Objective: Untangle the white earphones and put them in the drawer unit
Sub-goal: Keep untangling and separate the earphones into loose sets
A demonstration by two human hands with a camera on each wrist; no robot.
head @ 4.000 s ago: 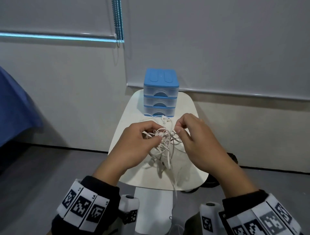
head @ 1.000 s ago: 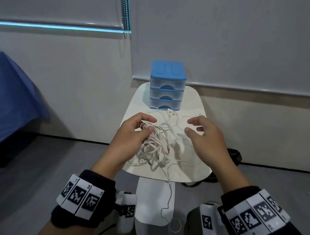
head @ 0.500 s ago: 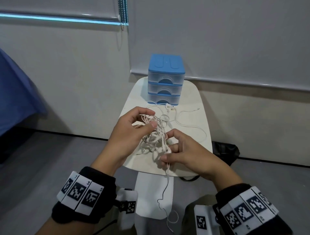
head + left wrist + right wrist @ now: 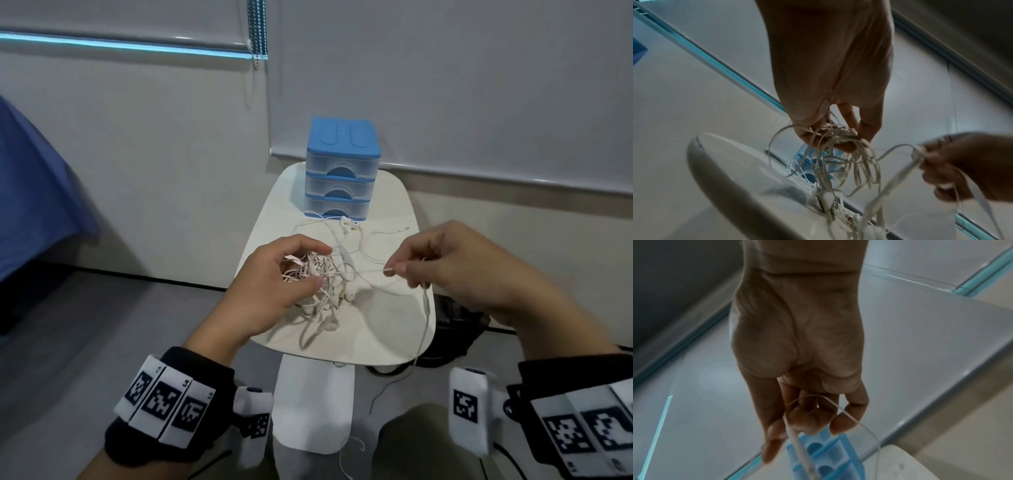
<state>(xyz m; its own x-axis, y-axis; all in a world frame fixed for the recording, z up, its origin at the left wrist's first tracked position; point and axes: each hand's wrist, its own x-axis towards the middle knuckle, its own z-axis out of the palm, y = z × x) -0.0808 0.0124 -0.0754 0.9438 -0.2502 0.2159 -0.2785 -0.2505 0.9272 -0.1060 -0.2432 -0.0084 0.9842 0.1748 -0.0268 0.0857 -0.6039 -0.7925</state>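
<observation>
Untangling: white earphones (image 4: 322, 274) above the rounded white tabletop (image 4: 387, 329).
My left hand (image 4: 274, 291) is gripping the thin-cord knot; my right hand (image 4: 455, 267) is pinching one strand taut. Blue-topped, translucent three-drawer unit (image 4: 342, 168) is standing behind, shut.

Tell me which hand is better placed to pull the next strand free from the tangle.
Probably the right hand: its fingers already pinch a strand drawn out of the white earphones, while the left hand grips the bundle as an anchor.
</observation>
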